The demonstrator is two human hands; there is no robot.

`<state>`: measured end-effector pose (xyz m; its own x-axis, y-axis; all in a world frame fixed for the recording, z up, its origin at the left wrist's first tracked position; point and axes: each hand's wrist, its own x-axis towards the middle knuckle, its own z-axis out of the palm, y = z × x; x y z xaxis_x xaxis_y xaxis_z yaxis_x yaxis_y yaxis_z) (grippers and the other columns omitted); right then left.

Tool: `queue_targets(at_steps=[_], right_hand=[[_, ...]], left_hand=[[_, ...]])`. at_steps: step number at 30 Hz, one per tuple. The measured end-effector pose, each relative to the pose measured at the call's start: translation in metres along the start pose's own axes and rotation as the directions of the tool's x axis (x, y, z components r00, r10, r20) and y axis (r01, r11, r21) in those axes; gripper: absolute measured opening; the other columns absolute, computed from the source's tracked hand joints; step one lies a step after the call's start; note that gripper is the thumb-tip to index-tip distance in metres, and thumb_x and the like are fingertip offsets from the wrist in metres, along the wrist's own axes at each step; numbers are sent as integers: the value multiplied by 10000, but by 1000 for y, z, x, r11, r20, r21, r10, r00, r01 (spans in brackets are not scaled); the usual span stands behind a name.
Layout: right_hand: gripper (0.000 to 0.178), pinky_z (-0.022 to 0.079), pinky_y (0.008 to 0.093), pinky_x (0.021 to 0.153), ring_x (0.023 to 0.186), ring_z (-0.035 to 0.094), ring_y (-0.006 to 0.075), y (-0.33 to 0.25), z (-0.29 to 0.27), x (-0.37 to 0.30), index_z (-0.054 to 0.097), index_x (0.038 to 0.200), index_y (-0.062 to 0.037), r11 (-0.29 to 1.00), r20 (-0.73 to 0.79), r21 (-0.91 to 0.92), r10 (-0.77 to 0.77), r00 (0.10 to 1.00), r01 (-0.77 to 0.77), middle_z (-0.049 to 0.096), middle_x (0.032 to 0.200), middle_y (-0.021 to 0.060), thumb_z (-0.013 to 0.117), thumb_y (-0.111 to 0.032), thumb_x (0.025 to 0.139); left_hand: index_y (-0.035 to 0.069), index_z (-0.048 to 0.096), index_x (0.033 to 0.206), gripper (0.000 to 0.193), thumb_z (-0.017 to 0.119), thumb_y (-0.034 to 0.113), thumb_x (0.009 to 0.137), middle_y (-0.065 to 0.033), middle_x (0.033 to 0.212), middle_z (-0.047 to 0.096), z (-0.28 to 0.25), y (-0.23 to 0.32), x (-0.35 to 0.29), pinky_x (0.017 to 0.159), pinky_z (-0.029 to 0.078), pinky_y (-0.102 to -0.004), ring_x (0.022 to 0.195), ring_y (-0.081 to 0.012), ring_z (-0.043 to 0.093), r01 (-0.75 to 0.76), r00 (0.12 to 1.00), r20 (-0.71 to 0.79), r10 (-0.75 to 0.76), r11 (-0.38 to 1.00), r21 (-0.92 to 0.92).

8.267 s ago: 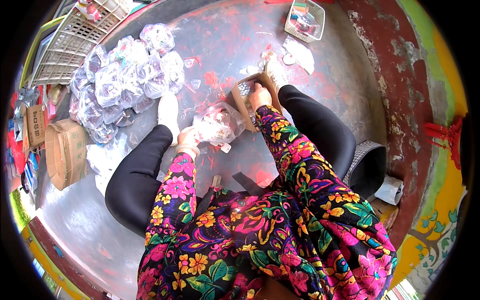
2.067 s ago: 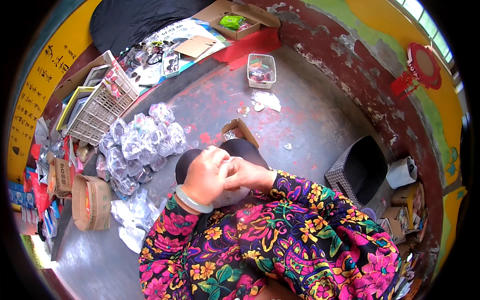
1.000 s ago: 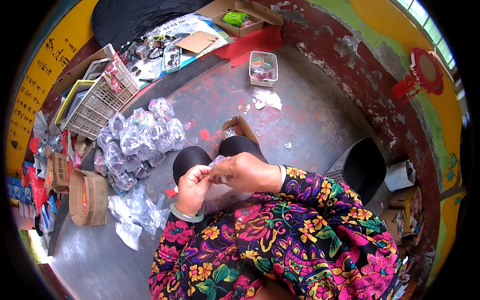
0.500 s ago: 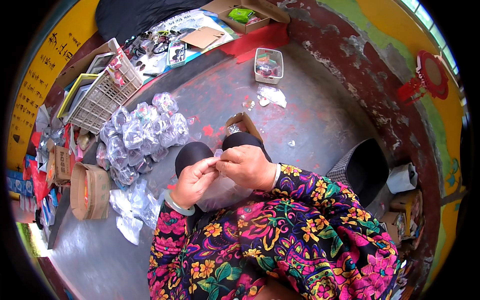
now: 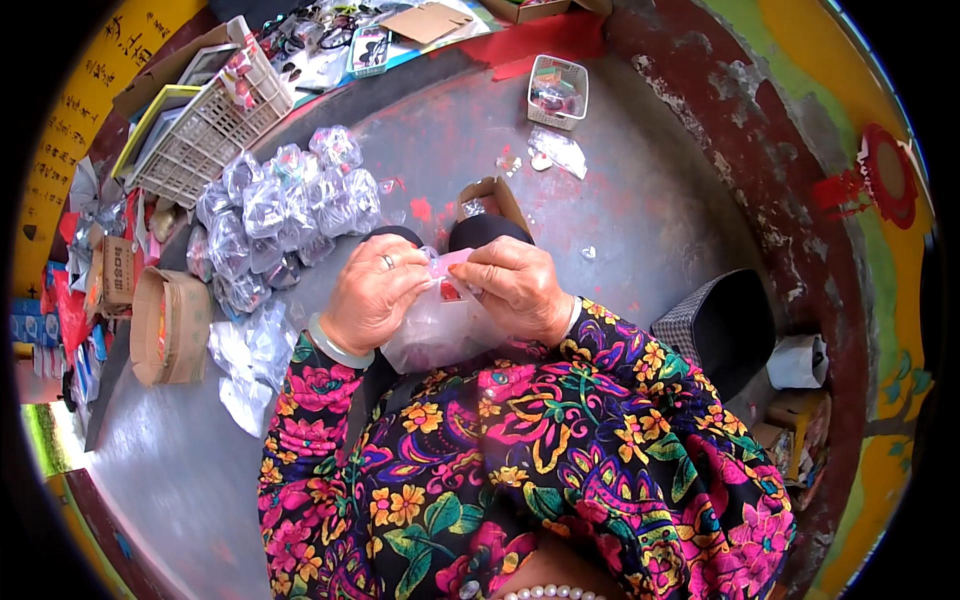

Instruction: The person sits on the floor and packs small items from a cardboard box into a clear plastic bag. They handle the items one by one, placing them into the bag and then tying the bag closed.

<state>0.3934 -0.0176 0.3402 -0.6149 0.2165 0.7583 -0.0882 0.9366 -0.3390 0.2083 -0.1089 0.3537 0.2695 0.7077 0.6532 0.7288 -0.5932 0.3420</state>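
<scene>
A clear plastic bag (image 5: 440,330) hangs over my lap, with something small and red showing through near its top. My left hand (image 5: 375,295), with a ring and a pale bangle, pinches the bag's upper left edge. On the other side my right hand (image 5: 517,290) is closed on the bag's upper right edge, fingertips bent inward. The two hands are a short way apart, the bag's mouth between them. Just beyond my knees stands a small open cardboard box (image 5: 493,203) with clear plastic inside.
To the left lie a heap of filled clear bags (image 5: 285,205), loose plastic bags (image 5: 250,365), a cardboard box (image 5: 170,325) and a tilted white crate (image 5: 215,120). A white basket (image 5: 557,92) stands ahead, a black bin (image 5: 720,325) at right.
My hands have moved apart, spreading the top of the bag, and now more of the bag shows. The view has shifted, so the surroundings sit higher in the picture.
</scene>
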Motion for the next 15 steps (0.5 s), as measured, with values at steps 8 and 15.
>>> queue_targets(at_steps=[8,15], right_hand=[[225,448,314,558,635,543,240,0,-12,-33,604,786,-29,967,41,43,250,967,-252,546,684,88,598,48,574],[140,442,316,581,656,538,266,9,-16,-38,584,801,-14,911,231,101,370,900,-400,544,728,107,544,-29,668]], left_hand=[[58,542,713,146,621,3,603,-39,762,518,-5,0,-29,711,373,-346,809,-252,482,115,990,57,-126,979,168],[43,534,679,76,590,18,635,-51,791,531,-4,7,-37,689,387,-324,797,-224,486,253,967,33,-252,968,-3]])
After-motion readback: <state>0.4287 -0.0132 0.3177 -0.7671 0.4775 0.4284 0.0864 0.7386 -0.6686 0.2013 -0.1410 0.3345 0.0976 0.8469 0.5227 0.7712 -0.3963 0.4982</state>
